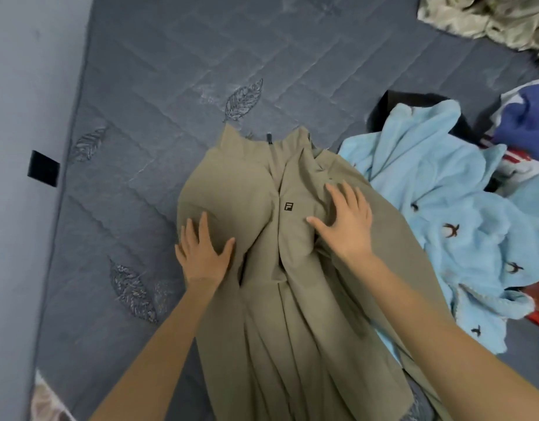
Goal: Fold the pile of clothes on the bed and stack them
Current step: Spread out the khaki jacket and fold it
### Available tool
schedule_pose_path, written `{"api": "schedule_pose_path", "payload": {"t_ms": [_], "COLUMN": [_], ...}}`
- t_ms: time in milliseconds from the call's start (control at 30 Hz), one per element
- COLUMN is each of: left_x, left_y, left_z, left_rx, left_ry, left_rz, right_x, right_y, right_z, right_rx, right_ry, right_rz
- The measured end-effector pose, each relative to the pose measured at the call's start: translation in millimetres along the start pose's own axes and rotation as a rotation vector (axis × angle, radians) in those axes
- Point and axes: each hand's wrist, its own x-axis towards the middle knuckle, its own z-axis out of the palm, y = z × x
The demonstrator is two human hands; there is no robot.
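A khaki zip jacket [271, 314] with a small dark square logo lies front-up on the grey quilted mattress [171, 71], collar pointing away from me. My left hand [203, 250] lies flat on its left chest, fingers spread. My right hand [345, 221] presses flat on the right chest beside the logo. Neither hand grips the cloth. To the right lies the pile: a light blue fleece garment [444, 208] with small bird marks, partly under the jacket's right edge.
More clothes lie at the far right: a dark blue and white piece [526, 123] and something red [538, 302]. A crumpled beige cloth [489, 19] sits at the top right. A pale wall [19, 147] with a black patch runs along the left.
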Motion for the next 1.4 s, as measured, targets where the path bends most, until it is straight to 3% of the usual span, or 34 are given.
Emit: {"api": "schedule_pose_path", "payload": {"t_ms": [200, 367, 533, 633, 833, 967, 1100, 1233, 1333, 1400], "left_x": [-32, -37, -23, -10, -12, -28, -60, -92, -111, -124], "left_y": [-36, -64, -79, -88, -83, -93, -104, -111, -106, -105], "left_z": [20, 19, -19, -39, -28, -5, 8, 22, 36, 49], "left_rx": [-0.163, -0.087, -0.375, -0.414, -0.457, -0.519, -0.240, -0.143, -0.162, -0.043], "left_ry": [-0.031, 0.154, 0.386, 0.458, 0.293, 0.180, 0.255, 0.289, 0.156, 0.035], "left_rz": [-0.363, -0.134, -0.324, -0.319, -0.230, -0.315, -0.359, -0.209, -0.134, -0.047], "right_x": [-38, -66, -72, -68, -73, -89, -111, -130, -143, -153], "right_y": [28, 19, 23, 9, -29, -34, -33, -30, -22, -15], "right_z": [19, 44, 55, 58, 73, 88, 107, 124, 132, 135], "right_rx": [-0.162, -0.178, -0.244, -0.200, -0.102, -0.125, -0.127, -0.114, -0.128, -0.102], "right_ry": [-0.109, -0.043, -0.141, -0.108, -0.083, -0.141, -0.175, -0.209, -0.224, -0.214], "right_rz": [-0.037, -0.238, -0.060, -0.112, -0.302, -0.398, -0.385, -0.358, -0.326, -0.284]}}
